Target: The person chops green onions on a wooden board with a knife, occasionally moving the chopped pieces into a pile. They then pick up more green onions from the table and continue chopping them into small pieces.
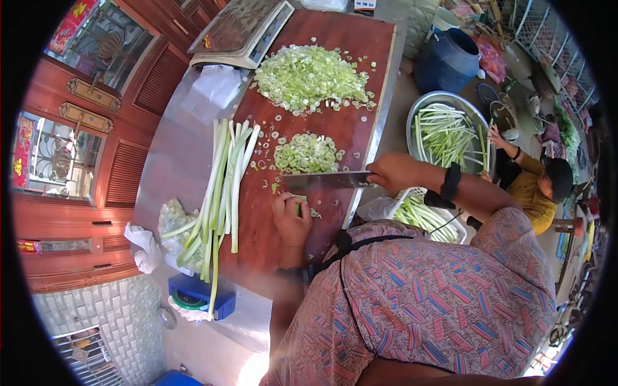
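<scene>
My right hand [389, 172] grips the handle of a kitchen knife [325, 181], whose wide blade lies across the reddish-brown board [259, 233]. Just below the blade, my left hand [293, 220] has its fingers curled around cut ends of scallions [302, 207], partly hidden by the fingers. Right above the blade sits a small heap of sliced scallion [309, 153]. Farther up the board spreads a larger pile of chopped scallion [309, 77]. To the left of my left hand rests a bunch of long whole scallions [225, 174], some stems reaching past the board.
A weighing scale [241, 32] stands at the top left, beside plastic bags [215, 90]. To the right are a metal basin [412, 122] of scallions, a white basket [458, 231] with more, and a blue barrel [444, 64]. Another person in yellow [534, 199] sits by the basin.
</scene>
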A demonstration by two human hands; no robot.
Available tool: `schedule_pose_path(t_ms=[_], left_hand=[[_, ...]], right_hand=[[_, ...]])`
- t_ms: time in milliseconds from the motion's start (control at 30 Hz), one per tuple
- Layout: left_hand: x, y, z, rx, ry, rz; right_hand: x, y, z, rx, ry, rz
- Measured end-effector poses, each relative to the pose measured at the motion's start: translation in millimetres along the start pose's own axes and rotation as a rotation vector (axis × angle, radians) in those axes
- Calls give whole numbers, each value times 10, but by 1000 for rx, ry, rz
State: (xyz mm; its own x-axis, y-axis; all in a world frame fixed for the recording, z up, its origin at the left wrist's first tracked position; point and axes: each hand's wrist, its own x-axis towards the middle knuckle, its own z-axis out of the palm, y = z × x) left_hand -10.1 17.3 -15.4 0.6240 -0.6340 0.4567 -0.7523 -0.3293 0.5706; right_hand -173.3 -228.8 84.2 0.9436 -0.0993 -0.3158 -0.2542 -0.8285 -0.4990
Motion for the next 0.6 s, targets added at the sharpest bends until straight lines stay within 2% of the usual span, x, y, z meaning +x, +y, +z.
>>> schedule_pose_path(t_ms=[200,300,433,600], left_hand=[[12,16,-2,12,7,15],[0,33,-8,21,1,-6],[9,25,-6,23,-1,-4],[5,-2,-2,33,-13,19]], right_hand=[[499,193,-187,-149,224,-91],[661,158,-287,-115,242,3],[672,10,-152,6,295,-7],[676,-238,40,33,57,-129]])
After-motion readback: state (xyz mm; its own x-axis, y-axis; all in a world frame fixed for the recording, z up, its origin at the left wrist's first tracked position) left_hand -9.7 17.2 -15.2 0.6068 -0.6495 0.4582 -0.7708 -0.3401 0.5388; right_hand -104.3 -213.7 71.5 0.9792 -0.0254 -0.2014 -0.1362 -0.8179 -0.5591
